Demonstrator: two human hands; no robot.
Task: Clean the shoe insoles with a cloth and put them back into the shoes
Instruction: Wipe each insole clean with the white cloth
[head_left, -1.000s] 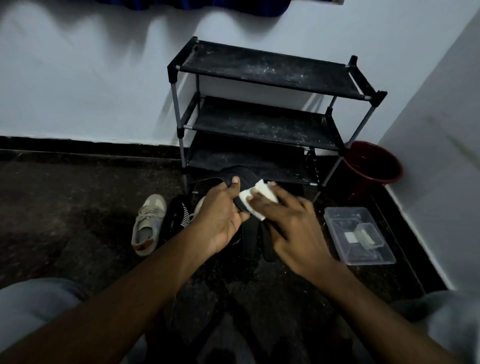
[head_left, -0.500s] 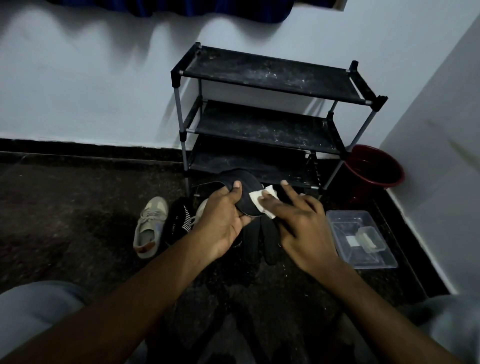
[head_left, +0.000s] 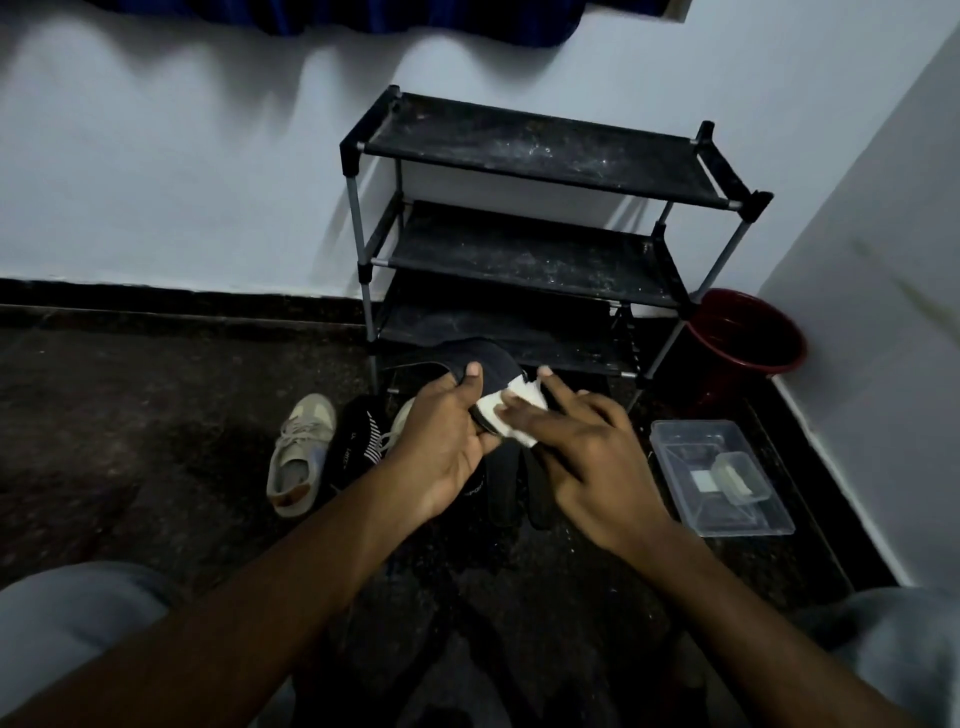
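Observation:
My left hand (head_left: 441, 441) grips a dark insole (head_left: 493, 364) held up in front of the shoe rack, thumb on its upper face. My right hand (head_left: 582, 457) presses a white cloth (head_left: 511, 418) against the insole with straight fingers. Below the hands, dark insoles or shoes (head_left: 514, 483) lie on the floor, hard to tell apart in the dim light. A beige sneaker (head_left: 298, 454) lies to the left, beside a black shoe with white stripes (head_left: 358, 441). A second pale shoe is mostly hidden behind my left hand.
A black three-shelf shoe rack (head_left: 535, 150) stands against the white wall. A red bucket (head_left: 748, 332) sits in the corner at its right. A clear plastic box (head_left: 722, 478) lies on the dark floor by the right wall. My knees frame the bottom corners.
My right hand has slid the cloth along the insole, toward me and back over its surface. The left hand keeps its hold; the camera view shifted slightly down.

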